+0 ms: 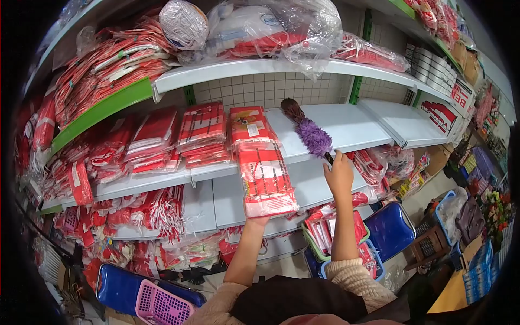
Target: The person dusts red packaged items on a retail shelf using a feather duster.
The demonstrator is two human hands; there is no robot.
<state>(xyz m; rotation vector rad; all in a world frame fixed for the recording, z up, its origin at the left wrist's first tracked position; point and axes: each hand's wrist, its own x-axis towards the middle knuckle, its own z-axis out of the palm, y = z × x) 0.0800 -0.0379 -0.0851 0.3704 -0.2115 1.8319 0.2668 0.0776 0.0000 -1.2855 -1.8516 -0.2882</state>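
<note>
My right hand (339, 172) grips the black handle of a feather duster (313, 136). Its purple and brown head lies along the white middle shelf (355, 127). From below, my left hand (258, 221) supports the near end of a red-and-white plastic packet (266, 176), with most of its fingers hidden underneath. The packet sticks out over the shelf's front edge, and its far end meets a stack of similar packets (250, 127). More stacks of red packets (201, 135) stand to the left on the same shelf.
Bagged goods (260, 32) fill the upper shelf. A printed carton (441, 116) stands at the right end. Below are a basket of red packets (314, 238), a blue chair (391, 230), and a pink basket (162, 304) on another blue seat (116, 290).
</note>
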